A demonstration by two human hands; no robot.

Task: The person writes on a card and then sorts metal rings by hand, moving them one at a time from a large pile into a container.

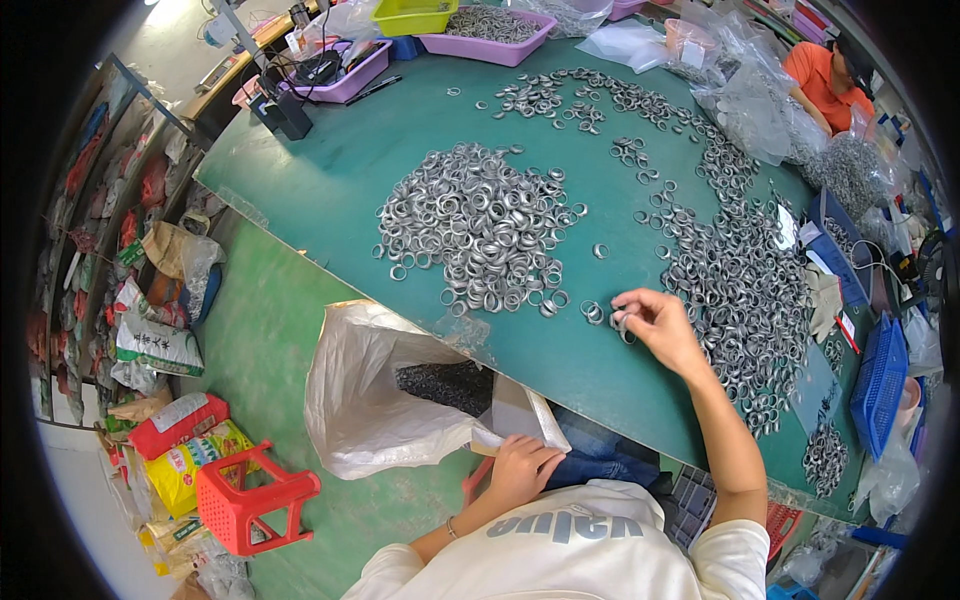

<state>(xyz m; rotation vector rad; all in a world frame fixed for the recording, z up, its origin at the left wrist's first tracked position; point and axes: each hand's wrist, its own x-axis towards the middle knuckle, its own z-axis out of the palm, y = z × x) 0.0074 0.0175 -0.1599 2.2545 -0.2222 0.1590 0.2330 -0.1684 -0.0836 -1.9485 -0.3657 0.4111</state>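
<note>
Right of centre, the right hand (655,325) pinches a grey ring (628,337), which a loose grip could drop; at lower centre the left hand (522,470) holds a white sack (355,395) by its rim.

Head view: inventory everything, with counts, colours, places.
Table: one, green, centre
Metal rings: uncountable, grey, heaped across table
Sack: one, white, below table edge
Dark pieces: uncountable, black, inside sack
Trays: at least three, purple or lime, far edge
Lattice basket: one, blue, right
Stool: at least one, red, left floor
Packages: several, mixed colours, left
Bags: several, transparent, upper right
Co-worker: one, orange top, upper right
Left grip: one, at sack's edge
Right grip: one, at rings
</note>
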